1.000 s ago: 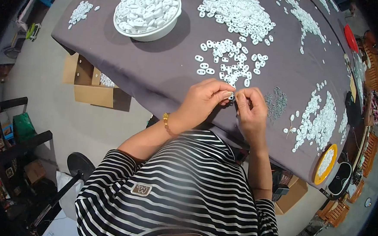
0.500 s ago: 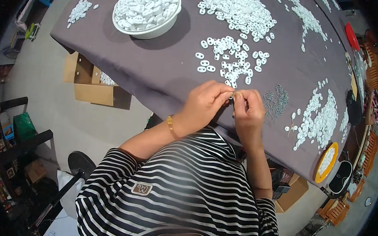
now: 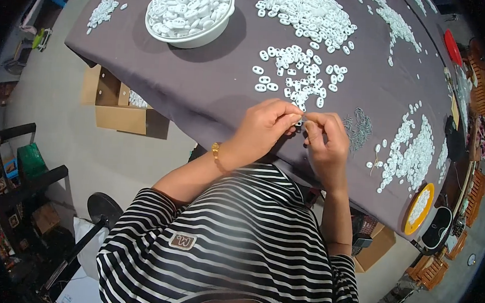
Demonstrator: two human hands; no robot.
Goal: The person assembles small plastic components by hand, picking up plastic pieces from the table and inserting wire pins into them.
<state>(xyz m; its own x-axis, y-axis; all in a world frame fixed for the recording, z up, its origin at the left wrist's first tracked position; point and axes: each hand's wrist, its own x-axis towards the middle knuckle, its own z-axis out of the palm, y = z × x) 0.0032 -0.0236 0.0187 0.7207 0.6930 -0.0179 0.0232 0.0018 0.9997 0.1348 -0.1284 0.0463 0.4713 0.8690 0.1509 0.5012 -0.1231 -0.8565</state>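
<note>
The head camera (wide fisheye) looks down from near the table (image 3: 202,82)

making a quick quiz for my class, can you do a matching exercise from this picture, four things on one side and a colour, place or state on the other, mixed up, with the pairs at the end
Things
1. left hand
2. bowl
3. plate
4. grey heap

Colour, place or state
A. orange
B. on the table, just to the right of the right hand
C. pinching a small white piece
D. white and piled full

Pairs
1-C, 2-D, 3-A, 4-B
</note>
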